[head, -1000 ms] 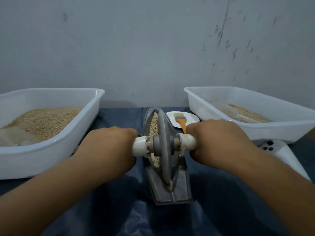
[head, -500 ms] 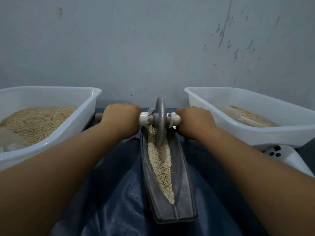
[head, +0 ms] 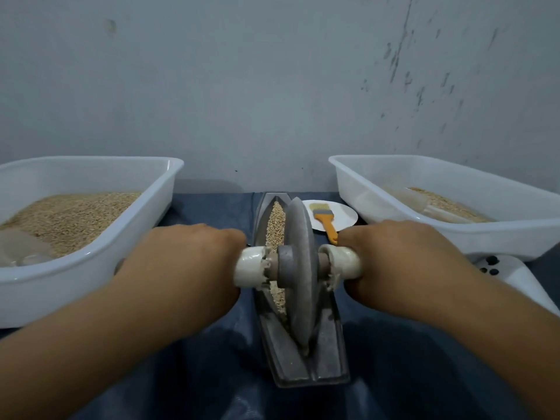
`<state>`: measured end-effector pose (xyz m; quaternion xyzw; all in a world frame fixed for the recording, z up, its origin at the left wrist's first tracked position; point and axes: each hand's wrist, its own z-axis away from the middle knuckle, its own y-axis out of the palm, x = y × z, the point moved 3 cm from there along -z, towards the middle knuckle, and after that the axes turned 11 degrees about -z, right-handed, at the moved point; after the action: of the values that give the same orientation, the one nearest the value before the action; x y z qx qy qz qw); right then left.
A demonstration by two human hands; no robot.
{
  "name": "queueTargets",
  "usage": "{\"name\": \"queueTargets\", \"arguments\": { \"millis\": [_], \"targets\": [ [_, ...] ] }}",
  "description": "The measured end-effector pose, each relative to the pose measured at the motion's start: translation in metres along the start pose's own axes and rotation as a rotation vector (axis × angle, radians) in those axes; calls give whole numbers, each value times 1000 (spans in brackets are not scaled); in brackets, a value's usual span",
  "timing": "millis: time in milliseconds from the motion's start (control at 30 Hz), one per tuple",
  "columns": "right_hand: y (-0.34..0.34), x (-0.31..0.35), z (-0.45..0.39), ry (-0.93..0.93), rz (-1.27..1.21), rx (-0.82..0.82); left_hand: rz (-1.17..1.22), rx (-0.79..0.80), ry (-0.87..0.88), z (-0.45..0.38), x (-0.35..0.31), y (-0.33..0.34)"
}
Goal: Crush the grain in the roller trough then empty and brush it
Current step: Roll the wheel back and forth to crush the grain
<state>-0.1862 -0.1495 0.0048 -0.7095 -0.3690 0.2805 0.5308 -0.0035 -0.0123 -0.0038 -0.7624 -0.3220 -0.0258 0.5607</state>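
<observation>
left hand (head: 185, 262) grasps the left roller handle (head: 250, 267). right hand (head: 400, 262) grasps the right handle (head: 344, 262). roller wheel (head: 298, 268) stands in the trough (head: 303, 359), lower centre of frame.

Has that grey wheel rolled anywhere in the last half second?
Yes. The wheel has rolled back toward the person: it stood at the far tip of the trough half a second ago and now sits near its middle, with grain showing beyond it.

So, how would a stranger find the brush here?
Start at the right white tub. Beside its near left corner lies a small white plate, and the brush rests on it. It alone has an orange handle.
</observation>
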Motion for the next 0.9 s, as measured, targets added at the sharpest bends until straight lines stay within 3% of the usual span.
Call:
{"name": "queueTargets", "arguments": {
  "millis": [233,467,900],
  "targets": [
    [43,-18,-72,119,-66,-32,-11,-53,-30,-68,-4,32],
    [50,-29,-128,86,-52,-111,46,-84,-36,-113,6,50],
    [1,0,-3,28,-18,56,77,-3,14,-8,0,9]
  ]
}}
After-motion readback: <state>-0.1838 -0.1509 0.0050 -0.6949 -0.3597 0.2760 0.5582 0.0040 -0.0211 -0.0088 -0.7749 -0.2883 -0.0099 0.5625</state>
